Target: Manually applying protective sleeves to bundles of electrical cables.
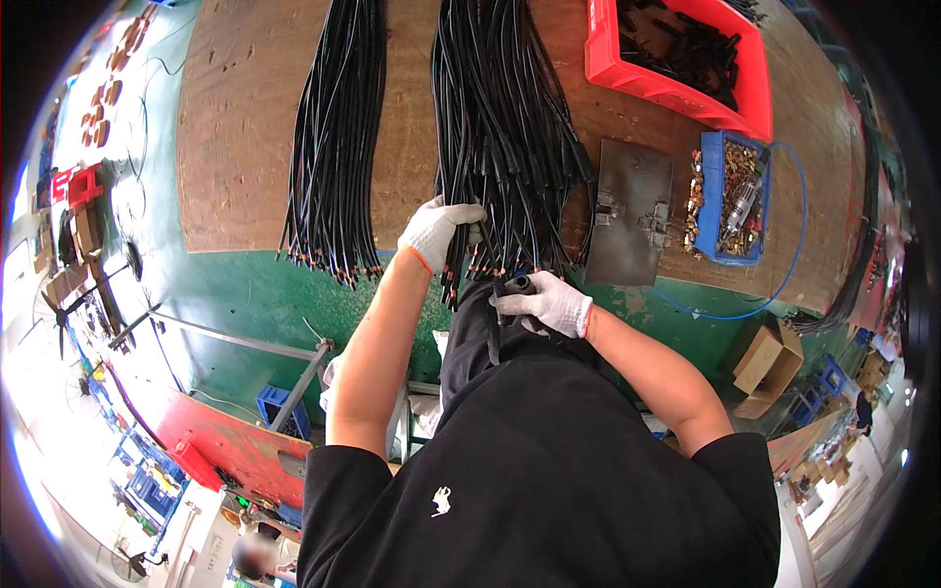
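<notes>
A thick bundle of black cables (500, 108) lies on the wooden table, its stripped copper ends hanging past the front edge. My left hand (436, 235), in a white glove with an orange cuff, is closed around a black cable at the left side of this bundle. Just to the right and nearer my body, my gloved right hand (551, 306) is closed on short black sleeves (520, 285). One open round end of a sleeve shows above the fingers. The cable end runs down close to my right fingertips. Exactly how it meets the sleeve cannot be made out.
Another black cable bundle (338, 147) lies to the left on the wooden table (235, 127). A red bin (686, 105) of black sleeves stands at the far right. Nearer are a dark metal plate (627, 240), a blue bin (723, 253) of brass fittings and a blue hose (804, 206).
</notes>
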